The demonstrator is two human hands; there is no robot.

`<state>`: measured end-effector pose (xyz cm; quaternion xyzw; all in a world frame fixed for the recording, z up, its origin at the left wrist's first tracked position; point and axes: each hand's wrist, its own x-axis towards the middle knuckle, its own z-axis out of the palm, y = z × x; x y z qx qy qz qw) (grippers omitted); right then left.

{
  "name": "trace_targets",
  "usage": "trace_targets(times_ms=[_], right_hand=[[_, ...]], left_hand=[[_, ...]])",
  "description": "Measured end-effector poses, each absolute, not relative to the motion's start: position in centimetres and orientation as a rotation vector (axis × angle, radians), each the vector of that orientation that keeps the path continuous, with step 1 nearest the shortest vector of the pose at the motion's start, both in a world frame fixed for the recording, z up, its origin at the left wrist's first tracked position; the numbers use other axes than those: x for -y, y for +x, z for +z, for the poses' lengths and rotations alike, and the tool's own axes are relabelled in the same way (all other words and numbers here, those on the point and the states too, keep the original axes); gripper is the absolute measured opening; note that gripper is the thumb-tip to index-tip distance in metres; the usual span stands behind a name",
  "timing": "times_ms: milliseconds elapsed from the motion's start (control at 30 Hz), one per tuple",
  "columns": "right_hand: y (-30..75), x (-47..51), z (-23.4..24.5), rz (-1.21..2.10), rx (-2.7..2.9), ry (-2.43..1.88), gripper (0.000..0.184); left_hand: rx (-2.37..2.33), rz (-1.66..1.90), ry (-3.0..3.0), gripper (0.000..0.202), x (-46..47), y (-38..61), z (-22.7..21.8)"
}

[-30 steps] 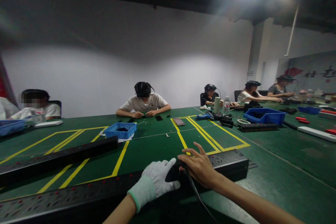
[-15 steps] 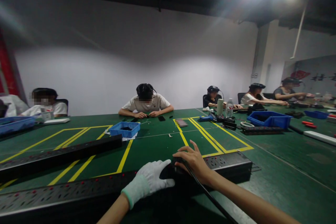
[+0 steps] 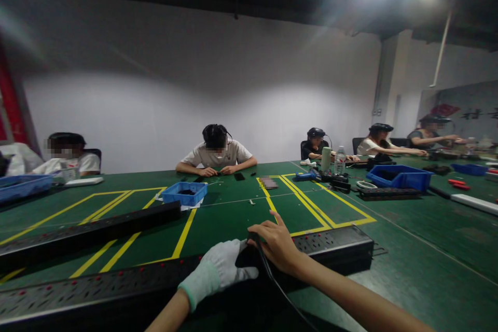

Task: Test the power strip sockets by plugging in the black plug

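**A:** First entry?

**B:** One long black power strip (image 3: 116,290) with red switches. It lies flat along the near edge of the green felt table (image 3: 408,270).

**A:** Hands on it?

**B:** The left hand (image 3: 221,270), in a white knit glove, is laid over the strip mid-length. I cannot tell whether it clasps. The right hand (image 3: 278,244) is bare and just beside it, fingers curled round the end of a thin black cable (image 3: 280,290) that trails toward the person.

**A:** Nearby stock?

**B:** A second black power strip (image 3: 89,231) lies further back on the left. A blue plastic tray (image 3: 184,193) sits beyond it. A seated person (image 3: 216,153) is across the table.
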<state>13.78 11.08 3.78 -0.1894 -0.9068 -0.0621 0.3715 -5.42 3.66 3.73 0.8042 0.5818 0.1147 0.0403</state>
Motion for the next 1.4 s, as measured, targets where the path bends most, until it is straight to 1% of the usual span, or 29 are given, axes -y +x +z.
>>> trace_targets(times_ms=[167,300,533,767,867,1033,1133,1267,1400], right_hand=[[14.6,-11.0,3.0,-0.161,2.282,-0.487,0.020],[15.3,-11.8,3.4,-0.179,2.301,-0.471,0.018],[15.4,-12.3,4.3,-0.203,2.359,-0.446,0.016],[14.6,-10.2,3.6,-0.263,2.340,-0.456,0.015],[15.0,-8.9,2.6,-0.288,2.299,-0.464,0.023],[16.1,-7.5,0.9,-0.324,2.298,-0.423,0.046],[16.2,-7.5,0.5,-0.316,2.322,-0.417,0.052],[16.0,-7.5,0.5,-0.264,2.345,-0.461,0.055],[15.5,-7.3,1.2,-0.248,2.357,-0.464,0.045]], left_hand=[[-1.787,0.370,2.449,0.074,-3.7,-5.6,3.6],[-1.773,0.377,2.441,0.076,-3.8,-5.7,3.5],[-1.749,0.382,2.454,0.070,-3.7,-5.6,3.8],[-1.771,0.394,2.451,0.072,-3.9,-5.6,3.4],[-1.775,0.402,2.454,0.076,-3.9,-5.7,3.3],[-1.783,0.405,2.464,0.080,-3.8,-5.7,3.2],[-1.797,0.404,2.480,0.081,-3.7,-5.7,3.3],[-1.797,0.412,2.531,0.077,-3.6,-5.7,3.2],[-1.808,0.418,2.598,0.073,-3.7,-5.5,2.7]])
